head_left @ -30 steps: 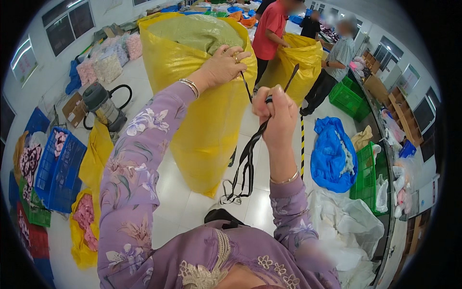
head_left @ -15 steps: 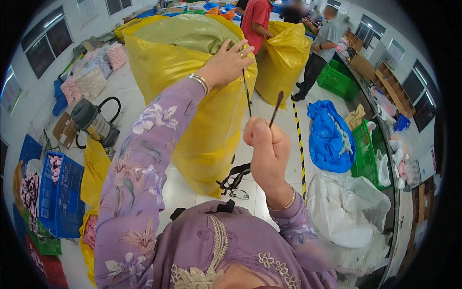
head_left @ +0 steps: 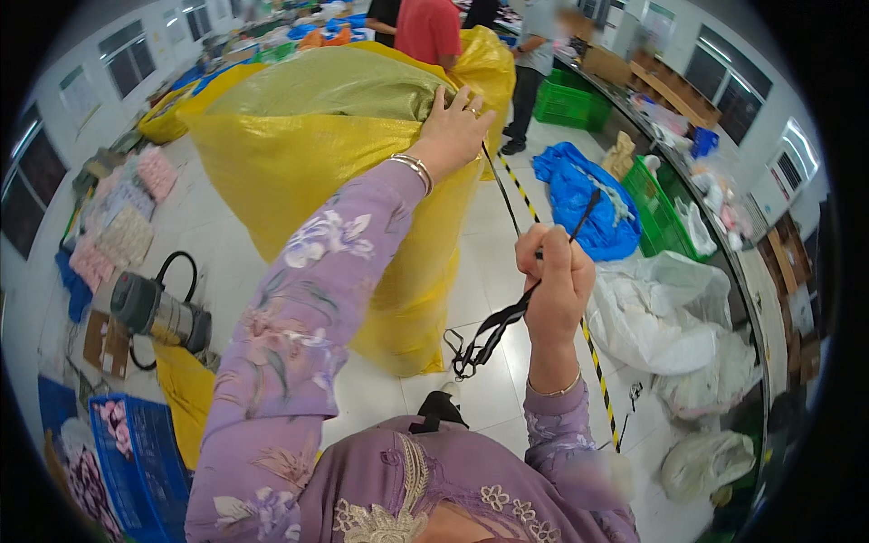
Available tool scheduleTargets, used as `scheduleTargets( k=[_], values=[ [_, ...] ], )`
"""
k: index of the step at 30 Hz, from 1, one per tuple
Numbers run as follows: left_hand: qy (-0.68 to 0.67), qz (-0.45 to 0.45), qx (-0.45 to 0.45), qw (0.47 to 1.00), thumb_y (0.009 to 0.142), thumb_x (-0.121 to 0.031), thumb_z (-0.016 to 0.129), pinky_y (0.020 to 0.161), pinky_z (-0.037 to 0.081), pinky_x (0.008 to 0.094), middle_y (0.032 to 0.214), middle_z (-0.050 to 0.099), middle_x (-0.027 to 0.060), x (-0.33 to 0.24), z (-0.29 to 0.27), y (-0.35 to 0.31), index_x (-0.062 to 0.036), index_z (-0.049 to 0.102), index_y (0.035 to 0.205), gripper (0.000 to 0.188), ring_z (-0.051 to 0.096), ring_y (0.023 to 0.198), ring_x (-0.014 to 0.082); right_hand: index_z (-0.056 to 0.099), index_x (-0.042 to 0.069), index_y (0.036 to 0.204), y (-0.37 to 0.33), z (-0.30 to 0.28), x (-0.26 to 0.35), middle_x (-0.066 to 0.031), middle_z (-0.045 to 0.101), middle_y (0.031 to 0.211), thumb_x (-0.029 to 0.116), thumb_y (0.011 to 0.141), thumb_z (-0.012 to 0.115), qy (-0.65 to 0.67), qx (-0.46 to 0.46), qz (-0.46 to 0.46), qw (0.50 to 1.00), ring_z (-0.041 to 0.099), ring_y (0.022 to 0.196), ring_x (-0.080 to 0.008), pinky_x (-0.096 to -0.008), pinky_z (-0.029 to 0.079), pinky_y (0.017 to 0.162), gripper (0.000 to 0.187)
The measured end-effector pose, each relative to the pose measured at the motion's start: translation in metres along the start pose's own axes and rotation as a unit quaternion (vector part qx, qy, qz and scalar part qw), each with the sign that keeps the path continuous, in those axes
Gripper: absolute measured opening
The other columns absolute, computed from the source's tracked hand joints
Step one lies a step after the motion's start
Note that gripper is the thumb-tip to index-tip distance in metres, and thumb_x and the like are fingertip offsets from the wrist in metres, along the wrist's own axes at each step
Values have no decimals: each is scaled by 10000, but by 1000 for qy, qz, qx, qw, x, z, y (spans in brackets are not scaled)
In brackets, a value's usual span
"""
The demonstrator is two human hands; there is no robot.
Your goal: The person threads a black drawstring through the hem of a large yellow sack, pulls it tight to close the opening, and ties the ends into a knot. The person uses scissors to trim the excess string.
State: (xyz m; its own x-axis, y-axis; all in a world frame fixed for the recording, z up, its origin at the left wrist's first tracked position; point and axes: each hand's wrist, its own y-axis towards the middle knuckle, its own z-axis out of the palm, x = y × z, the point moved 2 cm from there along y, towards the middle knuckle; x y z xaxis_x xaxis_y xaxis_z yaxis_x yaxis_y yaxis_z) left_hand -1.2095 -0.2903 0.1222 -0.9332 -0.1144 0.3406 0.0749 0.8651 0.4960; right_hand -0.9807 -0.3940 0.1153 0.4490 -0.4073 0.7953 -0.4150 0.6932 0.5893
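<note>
A large, stuffed yellow woven sack [head_left: 281,172] stands in front of me, with olive-green material [head_left: 344,83] bulging at its top. My left hand [head_left: 455,128] rests on the sack's upper right corner, fingers spread over it. From beneath that hand a thin black cord [head_left: 503,185] runs taut to my right hand [head_left: 558,276]. The right is closed in a fist around the cord, and a dark end of it [head_left: 588,214] sticks up above the knuckles. Black straps [head_left: 493,333] dangle beside the same fist; whether they join the cord is hidden.
Several people stand beyond the sack, near another yellow sack [head_left: 484,68]. On the right lie a blue sheet [head_left: 593,231], green crates [head_left: 665,204] and white bags [head_left: 661,312]. A vacuum cleaner [head_left: 158,312] and a blue crate [head_left: 145,462] are at left. Striped floor tape [head_left: 592,348] runs past me.
My right fist has moved right and slightly down, drawing the cord out from the sack. My left hand stays on the sack's corner. The view has swung right.
</note>
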Motion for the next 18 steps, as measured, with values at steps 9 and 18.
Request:
scheduleTargets(
  k=[9, 18],
  values=[
    [-341, 204, 216, 892, 906, -230, 523, 962, 419, 310, 1226, 581, 157, 86, -84, 30, -19, 551, 1241, 397, 557, 1119, 244, 509, -96, 1040, -7, -51, -14, -173, 543, 1039, 200, 907, 356, 26, -69, 10, 997, 549, 1036, -254, -361, 437, 941, 359],
    [-232, 251, 163, 925, 906, -180, 496, 891, 468, 320, 1056, 659, 148, 176, -46, 105, 32, 617, 1103, 313, 623, 986, 242, 486, 16, 864, -55, -70, -12, -96, 546, 850, 207, 999, 400, -65, -232, 160, 957, 544, 616, -138, -277, 498, 563, 249]
  ],
)
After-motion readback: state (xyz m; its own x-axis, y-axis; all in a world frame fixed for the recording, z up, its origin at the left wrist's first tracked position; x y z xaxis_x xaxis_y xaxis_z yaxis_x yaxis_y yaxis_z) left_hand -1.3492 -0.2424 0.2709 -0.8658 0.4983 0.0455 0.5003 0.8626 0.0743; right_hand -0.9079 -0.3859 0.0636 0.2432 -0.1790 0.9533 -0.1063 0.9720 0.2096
